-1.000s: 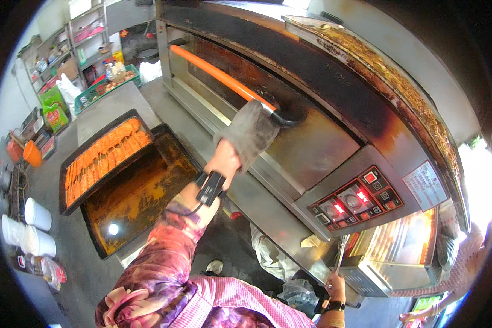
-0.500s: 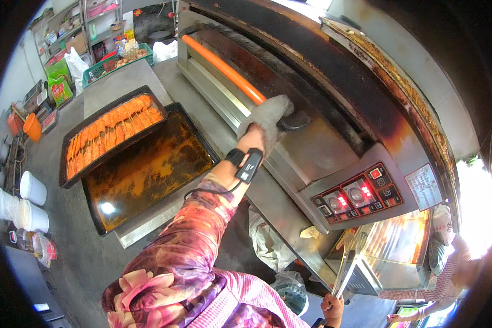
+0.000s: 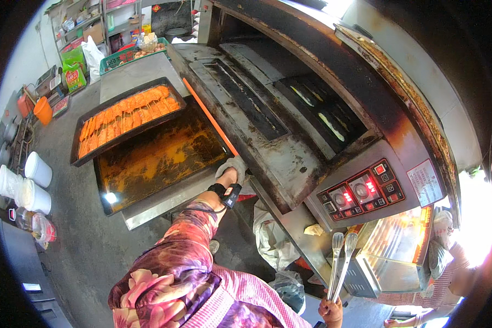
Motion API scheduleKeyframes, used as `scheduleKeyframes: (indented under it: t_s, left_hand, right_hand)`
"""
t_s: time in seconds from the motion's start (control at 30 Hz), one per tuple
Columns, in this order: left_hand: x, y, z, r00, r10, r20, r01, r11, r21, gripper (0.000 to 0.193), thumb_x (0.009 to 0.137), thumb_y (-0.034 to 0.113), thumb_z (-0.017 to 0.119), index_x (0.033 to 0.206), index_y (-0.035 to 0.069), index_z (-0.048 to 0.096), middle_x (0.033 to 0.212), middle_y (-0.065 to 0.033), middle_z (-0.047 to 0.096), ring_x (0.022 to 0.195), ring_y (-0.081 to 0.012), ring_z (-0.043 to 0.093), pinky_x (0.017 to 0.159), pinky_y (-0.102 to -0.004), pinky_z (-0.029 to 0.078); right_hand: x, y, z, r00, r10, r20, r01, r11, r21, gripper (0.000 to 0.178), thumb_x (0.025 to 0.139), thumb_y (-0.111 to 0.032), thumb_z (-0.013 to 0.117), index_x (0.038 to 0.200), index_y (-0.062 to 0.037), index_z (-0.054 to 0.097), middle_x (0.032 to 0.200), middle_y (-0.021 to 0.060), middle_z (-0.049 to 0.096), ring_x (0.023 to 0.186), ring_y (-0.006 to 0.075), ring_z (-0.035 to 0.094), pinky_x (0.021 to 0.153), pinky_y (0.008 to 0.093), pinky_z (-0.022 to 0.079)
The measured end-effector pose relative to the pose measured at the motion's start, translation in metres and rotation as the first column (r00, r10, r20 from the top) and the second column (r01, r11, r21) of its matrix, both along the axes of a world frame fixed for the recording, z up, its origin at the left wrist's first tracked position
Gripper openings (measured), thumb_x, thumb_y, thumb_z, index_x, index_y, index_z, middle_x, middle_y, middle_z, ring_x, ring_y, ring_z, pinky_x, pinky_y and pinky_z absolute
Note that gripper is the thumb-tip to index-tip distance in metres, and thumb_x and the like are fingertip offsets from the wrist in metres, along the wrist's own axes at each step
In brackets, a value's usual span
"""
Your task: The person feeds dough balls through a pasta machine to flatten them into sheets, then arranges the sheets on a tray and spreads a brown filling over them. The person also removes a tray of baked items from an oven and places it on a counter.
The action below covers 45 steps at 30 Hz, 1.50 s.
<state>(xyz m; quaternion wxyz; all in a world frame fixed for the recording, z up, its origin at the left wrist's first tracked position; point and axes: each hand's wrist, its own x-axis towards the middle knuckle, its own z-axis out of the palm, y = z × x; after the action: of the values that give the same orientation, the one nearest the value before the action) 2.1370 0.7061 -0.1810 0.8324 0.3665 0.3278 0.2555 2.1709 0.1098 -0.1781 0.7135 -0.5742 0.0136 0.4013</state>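
My left hand (image 3: 233, 168), in a grey glove, is closed round the near end of the orange bar handle (image 3: 209, 116) of the oven door (image 3: 290, 172). The door is folded down, its sooty inner face upward. Inside the oven, a dark tray (image 3: 341, 112) with several long pale streaks shows; what they are I cannot tell. At the lower right my right hand (image 3: 331, 311) grips a pair of metal tongs (image 3: 345, 266), slotted tips pointing up. Left of the door, a black tray (image 3: 75, 156) of orange-red skewered meat partly overlaps a greasy dark baking tray (image 3: 164, 158).
The control panel (image 3: 361, 191) with red lit digits is right of the door. Beyond the tongs are a glass display case (image 3: 393, 246) and another person's checked sleeve (image 3: 445, 281). White buckets (image 3: 38, 169) stand at left; a green basket (image 3: 110, 62) sits at the back.
The oven door has swung down from raised to lowered, baring the inside. My left hand moved down toward me with the handle. The tongs stay in my right hand.
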Motion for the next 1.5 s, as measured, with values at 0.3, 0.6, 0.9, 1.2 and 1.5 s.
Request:
scheduleKeyframes:
  t_s: [0.3,0.6,0.9,1.2,1.5]
  left_hand:
    - [-0.065,-0.01,0.066,0.934,0.054,-0.352,0.098,0.912,0.398,0.029,0.088,0.017,0.055,0.113,0.004,0.059,0.11,-0.0095,0.063,0.101,-0.021,0.06,0.088,-0.0279,0.047]
    - [0.085,0.009,0.179,0.978,0.133,-0.16,0.188,-0.235,0.954,0.059,0.066,0.029,0.073,0.111,-0.005,0.054,0.107,-0.0208,0.059,0.107,-0.0315,0.054,0.098,-0.0358,0.039]
    - [0.267,0.0,0.183,0.686,0.458,-0.566,0.674,-0.692,0.258,0.032,0.074,0.033,0.065,0.093,0.008,0.07,0.104,-0.0139,0.064,0.101,-0.0269,0.058,0.093,-0.0344,0.039]
    - [0.326,0.001,0.175,0.327,0.341,-0.881,0.877,-0.457,0.149,0.054,0.073,0.041,0.074,0.12,0.019,0.062,0.13,-0.0104,0.052,0.119,-0.0319,0.05,0.083,-0.0518,0.048]
    - [0.194,-0.006,0.21,0.474,0.393,-0.788,0.679,-0.733,0.043,0.031,0.06,0.027,0.073,0.089,0.016,0.074,0.1,-0.0065,0.068,0.099,-0.02,0.063,0.081,-0.0307,0.053]
  right_hand:
    - [-0.003,0.039,0.019,0.97,-0.041,0.238,0.049,0.998,-0.028,0.05,0.064,-0.012,0.073,0.107,0.0019,0.052,0.062,0.0064,0.055,0.049,0.0153,0.052,0.045,0.0253,0.041]
    - [-0.005,0.072,0.014,0.948,-0.137,0.288,0.18,0.975,-0.128,0.036,0.063,-0.01,0.07,0.095,-0.0031,0.054,0.061,0.006,0.056,0.048,0.0165,0.054,0.045,0.0266,0.043]
    - [-0.031,0.073,0.007,0.911,-0.292,0.291,0.373,0.884,-0.283,0.035,0.064,-0.004,0.065,0.097,-0.0023,0.054,0.064,0.006,0.055,0.048,0.0151,0.053,0.043,0.0258,0.042]
    - [-0.048,0.083,0.001,0.889,-0.363,0.279,0.431,0.869,-0.245,0.034,0.068,-0.007,0.066,0.099,-0.0025,0.052,0.062,0.0053,0.054,0.048,0.016,0.054,0.043,0.0273,0.045]
    - [-0.046,0.097,0.011,0.93,-0.233,0.283,0.286,0.944,-0.164,0.045,0.067,-0.006,0.067,0.109,-0.0023,0.053,0.065,0.0043,0.055,0.049,0.0146,0.054,0.045,0.0265,0.044]
